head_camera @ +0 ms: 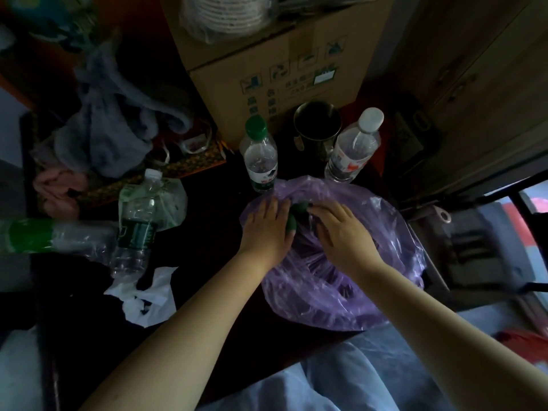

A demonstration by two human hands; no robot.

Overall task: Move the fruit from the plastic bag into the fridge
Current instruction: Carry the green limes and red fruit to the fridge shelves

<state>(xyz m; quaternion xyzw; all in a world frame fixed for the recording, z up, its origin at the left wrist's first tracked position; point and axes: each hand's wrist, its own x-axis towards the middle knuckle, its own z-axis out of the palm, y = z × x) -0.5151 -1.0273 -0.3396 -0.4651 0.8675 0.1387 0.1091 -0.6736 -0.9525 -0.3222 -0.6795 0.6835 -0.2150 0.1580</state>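
The purple plastic bag (341, 262) sits on the dark counter (207, 232) before me. My left hand (267, 229) and right hand (341, 232) rest on its mouth, fingers curled around green fruit (296, 215) between them.

The bag (350, 280) is thin, translucent purple plastic, crumpled and glossy, slumped on a dark surface with its mouth gathered under the fingers (275, 207) of both hands. Dark shapes show through its film below and between the palms, but what they are cannot be told. A green fruit (292, 222), smooth and rounded, shows at the bag's opening, right between the two sets of fingertips and touching the left hand's; its lower part lies beside the left thumb, and the rest of it is hidden by plastic and fingers.
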